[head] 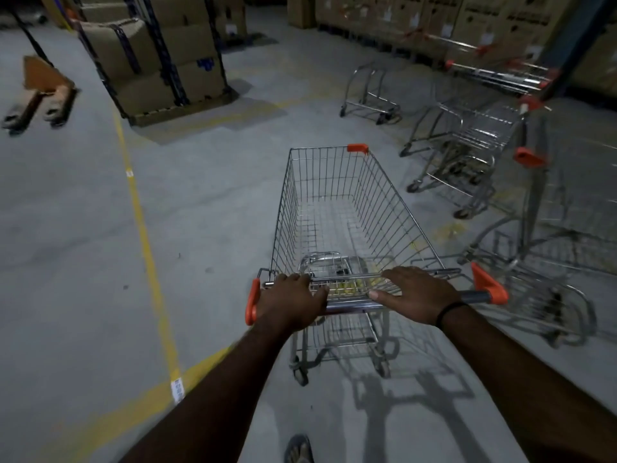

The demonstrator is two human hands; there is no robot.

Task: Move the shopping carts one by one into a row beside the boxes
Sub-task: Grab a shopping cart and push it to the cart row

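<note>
A wire shopping cart (337,208) with orange corner caps stands straight ahead of me, its basket empty. My left hand (293,300) grips the left part of its handle bar. My right hand (415,295) rests over the right part of the same bar, fingers spread across it. Several other carts (467,135) stand to the right, one close beside mine (547,262). A wall of cardboard boxes (434,18) runs along the back right behind them.
A stack of strapped boxes on a pallet (160,58) stands at the back left. An orange pallet jack (43,91) sits at far left. Yellow floor lines (143,228) cross the grey concrete. My foot (298,449) shows at the bottom.
</note>
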